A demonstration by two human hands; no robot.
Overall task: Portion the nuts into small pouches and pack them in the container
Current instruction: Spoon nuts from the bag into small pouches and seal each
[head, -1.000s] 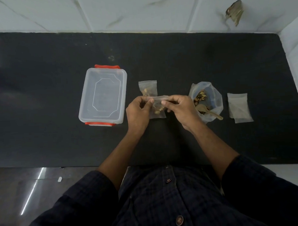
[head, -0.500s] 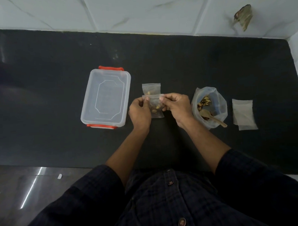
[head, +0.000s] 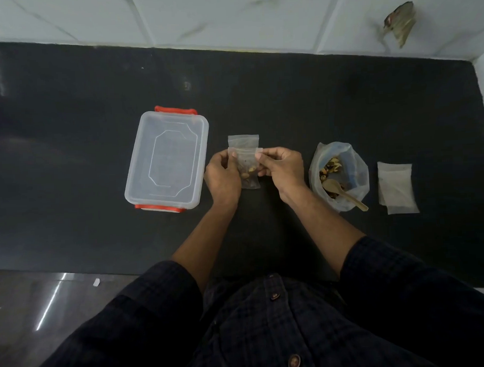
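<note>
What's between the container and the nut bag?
Head view: both hands, left and right, pinching a pouch, with a second pouch behind it, between container and nut bag.

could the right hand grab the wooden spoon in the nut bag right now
Probably not at once. The right hand and the left hand are both pinching the small pouch. Once it lets go, the path looks free: the wooden spoon sticks out of the open nut bag just beside it.
</note>
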